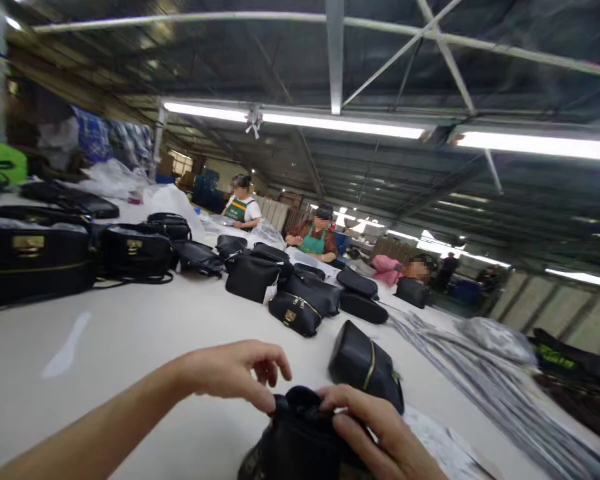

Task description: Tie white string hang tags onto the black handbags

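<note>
A small black bag (300, 443) sits at the near edge of the white table (145, 333), low in the head view. My left hand (235, 370) pinches its top edge from the left, fingers curled. On the bag's right side, my right hand (380, 437) grips the same top edge with fingers bent over it. Just beyond stands another black bag with a gold zip (365, 363), apart from both hands.
Several black bags (300, 303) lie across the middle of the table, with larger black cases (30, 263) at the left. Grey plastic sheets (485, 373) spread along the right. Three other people (317, 233) work at the far end.
</note>
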The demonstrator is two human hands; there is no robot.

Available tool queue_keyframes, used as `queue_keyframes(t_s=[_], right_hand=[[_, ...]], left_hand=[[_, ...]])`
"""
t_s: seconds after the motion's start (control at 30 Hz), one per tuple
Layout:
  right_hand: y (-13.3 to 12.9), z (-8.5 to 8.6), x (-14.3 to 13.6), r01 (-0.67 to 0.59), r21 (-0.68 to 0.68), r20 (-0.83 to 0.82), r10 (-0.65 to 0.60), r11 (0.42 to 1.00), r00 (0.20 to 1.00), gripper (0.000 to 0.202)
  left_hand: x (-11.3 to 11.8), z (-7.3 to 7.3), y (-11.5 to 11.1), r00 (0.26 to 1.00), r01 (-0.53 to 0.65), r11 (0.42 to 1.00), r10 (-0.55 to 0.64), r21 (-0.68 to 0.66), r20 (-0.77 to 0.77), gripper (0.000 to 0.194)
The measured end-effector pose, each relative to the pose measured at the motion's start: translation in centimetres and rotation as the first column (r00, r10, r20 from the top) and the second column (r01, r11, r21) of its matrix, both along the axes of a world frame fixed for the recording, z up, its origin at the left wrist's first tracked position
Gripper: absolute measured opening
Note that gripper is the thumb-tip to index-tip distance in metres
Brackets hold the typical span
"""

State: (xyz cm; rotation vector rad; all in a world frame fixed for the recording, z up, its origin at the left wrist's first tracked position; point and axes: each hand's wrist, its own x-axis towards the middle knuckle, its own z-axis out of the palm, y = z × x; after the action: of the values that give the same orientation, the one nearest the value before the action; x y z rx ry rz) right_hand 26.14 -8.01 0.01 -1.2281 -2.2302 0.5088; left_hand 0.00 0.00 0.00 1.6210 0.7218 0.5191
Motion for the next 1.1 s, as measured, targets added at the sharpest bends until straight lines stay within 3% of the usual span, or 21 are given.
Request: queue_keyframes(t_s=[0.13,0.3,0.5,0.6,0.73,0.93,1.1], right_hand=[[-0.1,0.3,0.3,0.025,-0.027,0.015,-0.025,0.999,1.0,0.027],[-0.2,1.3,0.1,-0.069,-0.012,-0.076,0.068,0.998,0.995,0.032],[0.2,1.2,-0.2,-0.036,-0.117,-0.032,0.032,0.993,0.999,0.015],[0.4,1.1,-0.1,-0.017,-0.201,-0.062,0.004,0.979,0.998,0.014],[0.4,0.9,0.4,-0.067,-0.28,-0.18,0.017,0.958,0.984,0.015],[0.7,0.6,0.2,-0.087,-0.296,-0.225,0.019,0.951,0.974,0.017],[0.4,1.3,-0.1,-0.1,-0.311,-0.198,0.039,0.945,0.979,0.021]], left_hand=[[-0.1,-1.5,-0.9,0.999,-0.007,0.998,0.009,-0.061,0.033,0.019],[1.6,-2.1,-1.4,0.994,-0.047,0.998,0.05,-0.04,0.098,0.019],[3.3,-1.5,-1.8,0.996,-0.064,0.987,0.055,0.144,0.07,0.017],[3.4,-0.9,-2.6,0.99,-0.126,0.932,0.098,0.341,0.097,0.033],[3.5,-0.9,-3.1,0.996,-0.066,0.799,0.011,0.598,0.094,0.05],[3.8,-1.8,-2.8,0.991,-0.071,0.739,-0.023,0.67,0.129,0.049],[3.1,-1.0,-2.9,0.999,0.009,0.7,-0.038,0.714,0.024,0.053]])
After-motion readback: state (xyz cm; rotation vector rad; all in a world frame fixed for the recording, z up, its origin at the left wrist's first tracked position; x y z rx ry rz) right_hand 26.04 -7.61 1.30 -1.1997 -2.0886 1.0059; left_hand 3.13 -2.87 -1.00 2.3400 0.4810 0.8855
